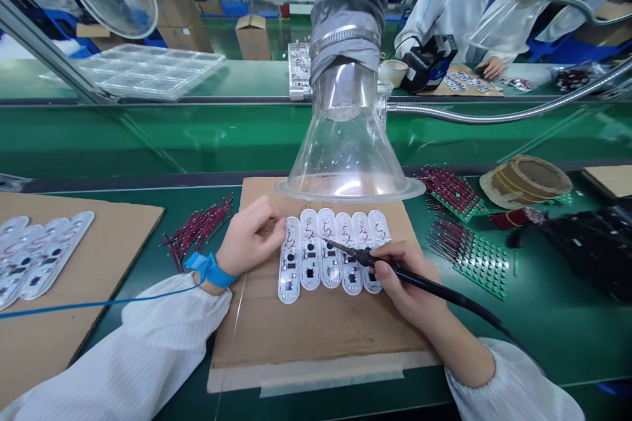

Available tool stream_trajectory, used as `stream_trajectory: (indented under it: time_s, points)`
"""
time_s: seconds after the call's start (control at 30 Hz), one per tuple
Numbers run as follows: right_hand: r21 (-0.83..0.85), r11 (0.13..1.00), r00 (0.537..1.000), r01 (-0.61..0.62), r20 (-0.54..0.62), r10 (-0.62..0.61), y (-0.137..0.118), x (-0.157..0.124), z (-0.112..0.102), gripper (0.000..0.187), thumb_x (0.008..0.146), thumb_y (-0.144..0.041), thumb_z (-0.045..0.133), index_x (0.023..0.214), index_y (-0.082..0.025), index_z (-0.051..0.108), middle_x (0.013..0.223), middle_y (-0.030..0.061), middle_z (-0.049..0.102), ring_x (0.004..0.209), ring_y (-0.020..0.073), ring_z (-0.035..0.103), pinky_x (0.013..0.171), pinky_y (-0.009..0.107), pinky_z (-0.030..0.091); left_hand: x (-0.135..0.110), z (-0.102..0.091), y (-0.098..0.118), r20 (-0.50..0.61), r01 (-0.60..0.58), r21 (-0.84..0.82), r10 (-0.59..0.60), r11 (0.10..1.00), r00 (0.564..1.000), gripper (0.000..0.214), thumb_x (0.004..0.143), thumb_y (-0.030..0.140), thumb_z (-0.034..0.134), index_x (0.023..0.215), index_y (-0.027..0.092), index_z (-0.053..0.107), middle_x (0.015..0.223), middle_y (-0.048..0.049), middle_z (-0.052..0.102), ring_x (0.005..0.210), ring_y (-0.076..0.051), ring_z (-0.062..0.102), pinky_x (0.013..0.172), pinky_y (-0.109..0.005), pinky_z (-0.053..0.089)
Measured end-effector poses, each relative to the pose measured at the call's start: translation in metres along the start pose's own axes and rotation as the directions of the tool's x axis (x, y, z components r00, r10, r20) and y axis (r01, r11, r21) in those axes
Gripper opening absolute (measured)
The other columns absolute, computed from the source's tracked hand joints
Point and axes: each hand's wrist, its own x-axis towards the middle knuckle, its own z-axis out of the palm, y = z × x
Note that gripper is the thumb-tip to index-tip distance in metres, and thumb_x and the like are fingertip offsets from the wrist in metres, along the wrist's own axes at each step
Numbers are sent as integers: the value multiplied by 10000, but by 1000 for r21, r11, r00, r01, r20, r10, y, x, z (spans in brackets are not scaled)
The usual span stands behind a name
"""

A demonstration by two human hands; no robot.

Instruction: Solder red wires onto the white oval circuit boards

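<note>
My right hand (407, 279) grips a soldering iron (390, 264) like a pen. Its thin tip points left, over the upper part of the white oval-ended circuit boards (309, 253). Several of these boards stand side by side on a cardboard sheet (326, 332), with small black parts and short red wires on them. My left hand (254, 237), with a blue wrist strap (217, 271) around the wrist, rests by the top of the leftmost board. Its fingers are curled together; whatever they may hold is hidden.
Red wires (200, 230) lie in a pile at left, near more boards (42, 253) on cardboard. A clear fume hood (350, 151) hangs over the work. Green boards with red leads (484, 263) and a round tape roll (526, 181) are at right. Across the bench, a co-worker's hand (491, 68) shows.
</note>
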Motion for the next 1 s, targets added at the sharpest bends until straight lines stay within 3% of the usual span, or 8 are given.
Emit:
stream_trajectory:
  time_s: [0.47, 0.6, 0.77, 1.0]
  points:
    - [-34, 999, 1000, 24, -7, -24, 1, 1, -1, 199, 1108, -461, 677, 1122, -271, 737, 873, 16, 802, 732, 204, 801, 627, 287, 614, 0, 0, -5, -141, 98, -53, -105, 994, 984, 203, 964, 96, 599, 826, 218, 514, 738, 36, 439, 619, -135, 388, 570, -298, 308]
    - [24, 999, 996, 25, -90, -22, 0, -4, -1, 176, 1108, -435, 673, 1104, -267, 729, 883, 27, 778, 689, 192, 772, 608, 292, 617, 0, 1, -5, -136, 95, -54, -102, 994, 986, 202, 944, 101, 596, 811, 221, 502, 731, 33, 444, 615, -140, 393, 568, -301, 311]
    - [17, 999, 993, -50, -105, 51, -18, -2, 9, 163, 1105, -418, 659, 1108, -266, 718, 880, 30, 775, 703, 198, 770, 613, 298, 630, 1, 1, -5, -134, 67, -53, -73, 996, 988, 210, 945, 91, 595, 811, 221, 499, 731, 41, 425, 607, -131, 394, 560, -290, 306]
    - [-28, 995, 995, -94, -35, 93, -40, 14, 15, 258, 1075, -490, 662, 1012, -251, 734, 803, 35, 772, 678, 214, 749, 644, 315, 635, 1, 1, -4, -118, 62, -44, -67, 997, 991, 212, 939, 89, 591, 801, 221, 497, 716, 44, 421, 598, -128, 411, 545, -282, 310]
